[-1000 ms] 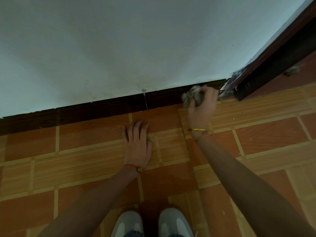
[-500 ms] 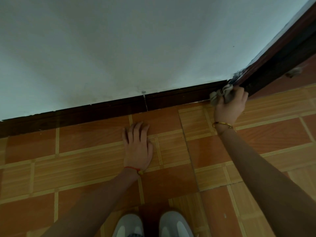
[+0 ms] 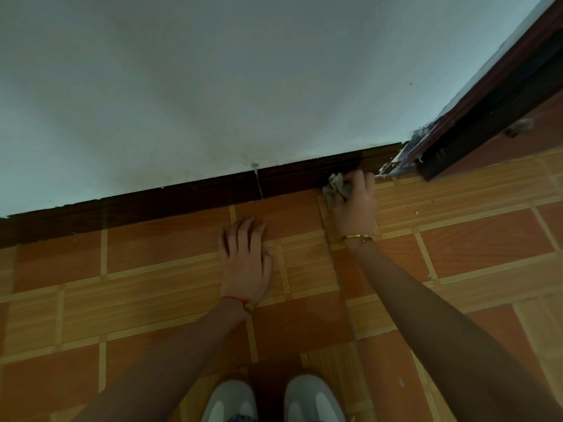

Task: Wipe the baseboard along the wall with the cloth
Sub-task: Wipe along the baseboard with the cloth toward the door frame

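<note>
1. The crumpled pale grey cloth [image 3: 335,185] is a small wad with creased folds, bunched tight, lying at about 1 o'clock from the middle of the view.
2. The right hand [image 3: 355,204] grips the cloth with curled fingers and presses it against the dark brown wooden baseboard [image 3: 182,197] where that meets the floor.
3. The baseboard runs as a low dark strip from 9 o'clock up toward 2 o'clock, with a thin pale vertical seam near its middle and small light chips along its top edge.
4. The left hand [image 3: 245,260] lies flat on the orange and tan patterned floor tiles [image 3: 152,287], fingers straight and pointing at the baseboard, holding nothing.
5. A thin gold bangle [image 3: 356,238] circles the right wrist; a red string bracelet [image 3: 236,300] circles the left.
6. The pale bluish-white painted wall [image 3: 213,86] rises above the baseboard.
7. A dark wooden door frame [image 3: 487,108] stands at 2 o'clock.
8. Two white shoe toes [image 3: 271,400] show at 6 o'clock.
</note>
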Available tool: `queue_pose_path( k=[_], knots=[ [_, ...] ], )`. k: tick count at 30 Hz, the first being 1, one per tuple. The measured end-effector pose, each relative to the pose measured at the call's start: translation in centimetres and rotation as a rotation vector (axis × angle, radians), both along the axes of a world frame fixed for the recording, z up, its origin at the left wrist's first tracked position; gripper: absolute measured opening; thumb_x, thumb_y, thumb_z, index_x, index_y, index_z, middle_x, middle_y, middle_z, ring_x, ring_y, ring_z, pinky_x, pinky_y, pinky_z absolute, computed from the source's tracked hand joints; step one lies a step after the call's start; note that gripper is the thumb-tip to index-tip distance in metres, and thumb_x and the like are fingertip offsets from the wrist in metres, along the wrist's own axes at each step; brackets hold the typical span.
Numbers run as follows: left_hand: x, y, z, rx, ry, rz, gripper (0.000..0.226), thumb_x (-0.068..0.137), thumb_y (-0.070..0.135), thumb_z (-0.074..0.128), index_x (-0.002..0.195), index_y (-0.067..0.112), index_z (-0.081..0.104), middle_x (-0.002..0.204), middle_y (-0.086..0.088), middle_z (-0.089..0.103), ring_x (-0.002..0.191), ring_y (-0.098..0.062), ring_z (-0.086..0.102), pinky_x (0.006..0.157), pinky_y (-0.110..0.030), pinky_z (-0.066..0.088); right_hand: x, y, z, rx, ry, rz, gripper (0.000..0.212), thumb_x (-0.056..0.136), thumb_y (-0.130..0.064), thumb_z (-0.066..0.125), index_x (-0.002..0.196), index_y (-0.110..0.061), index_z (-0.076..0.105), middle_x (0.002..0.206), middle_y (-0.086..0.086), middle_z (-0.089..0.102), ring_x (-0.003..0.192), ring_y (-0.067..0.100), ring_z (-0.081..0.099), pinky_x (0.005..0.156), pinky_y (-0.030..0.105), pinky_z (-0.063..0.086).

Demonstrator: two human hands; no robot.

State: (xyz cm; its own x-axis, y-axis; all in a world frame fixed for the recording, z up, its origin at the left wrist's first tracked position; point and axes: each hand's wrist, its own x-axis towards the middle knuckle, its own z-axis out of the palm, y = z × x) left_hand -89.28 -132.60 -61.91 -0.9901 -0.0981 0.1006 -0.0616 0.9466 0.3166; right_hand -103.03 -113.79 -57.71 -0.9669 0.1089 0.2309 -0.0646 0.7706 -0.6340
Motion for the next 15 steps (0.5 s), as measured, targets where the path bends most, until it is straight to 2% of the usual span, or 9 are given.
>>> queue_pose_path(
  k=[2, 4, 6, 9, 12, 15],
  knots=[
    [0.0, -0.1, 0.0, 0.012, 0.003, -0.003, 0.048, 0.094, 0.024, 0.041, 0.140, 0.011, 0.051, 0.145, -0.013, 0.047, 0.136, -0.034, 0.042, 0.118, -0.063, 0.022, -0.5, 1.4, 0.2, -0.003, -0.010, -0.076, 0.031, 0.076, 0.003, 0.063, 0.106, -0.004, 0.054, 0.118, 0.016, 0.049, 0.099, 0.027, 0.053, 0.074, 0.027, 0.045],
    [-0.1, -0.2, 0.0, 0.014, -0.002, -0.004, 0.048, 0.094, 0.023, 0.041, 0.140, 0.012, 0.050, 0.144, -0.013, 0.047, 0.136, -0.033, 0.042, 0.117, -0.063, 0.023, -1.1, 3.2, 0.7, -0.012, -0.029, -0.202, 0.035, 0.077, 0.006, 0.059, 0.110, -0.002, 0.053, 0.124, 0.018, 0.047, 0.105, 0.032, 0.053, 0.085, 0.037, 0.050],
    [0.0, -0.3, 0.1, 0.011, -0.010, -0.017, 0.049, 0.094, 0.024, 0.041, 0.140, 0.012, 0.050, 0.144, -0.013, 0.048, 0.137, -0.033, 0.041, 0.117, -0.063, 0.023, -1.4, 4.4, 1.1, 0.001, -0.044, -0.272, 0.037, 0.076, 0.007, 0.058, 0.112, 0.000, 0.052, 0.127, 0.020, 0.045, 0.107, 0.036, 0.053, 0.089, 0.042, 0.049],
    [0.4, -0.8, 0.3, 0.012, -0.018, -0.032, 0.049, 0.095, 0.026, 0.040, 0.141, 0.011, 0.050, 0.145, -0.013, 0.047, 0.139, -0.033, 0.039, 0.118, -0.063, 0.022, -1.1, 2.9, 1.2, 0.029, -0.067, -0.173, 0.037, 0.075, 0.004, 0.060, 0.111, -0.001, 0.052, 0.125, 0.019, 0.046, 0.105, 0.035, 0.052, 0.083, 0.040, 0.050],
    [1.1, -1.5, 0.3, -0.008, -0.020, -0.023, 0.048, 0.096, 0.027, 0.041, 0.140, 0.011, 0.051, 0.145, -0.014, 0.048, 0.139, -0.034, 0.040, 0.118, -0.063, 0.023, 0.5, -1.2, 0.7, 0.013, -0.067, -0.024, 0.032, 0.075, 0.004, 0.064, 0.104, -0.003, 0.053, 0.116, 0.017, 0.049, 0.095, 0.028, 0.054, 0.072, 0.033, 0.050],
    [1.8, -2.4, 0.3, -0.022, -0.024, -0.017, 0.048, 0.095, 0.026, 0.040, 0.140, 0.012, 0.050, 0.144, -0.014, 0.048, 0.138, -0.034, 0.041, 0.117, -0.064, 0.024, 2.1, -5.0, 0.2, -0.050, -0.069, 0.082, 0.031, 0.076, -0.003, 0.071, 0.101, -0.007, 0.054, 0.114, 0.012, 0.049, 0.091, 0.021, 0.054, 0.069, 0.028, 0.050]
  ],
)
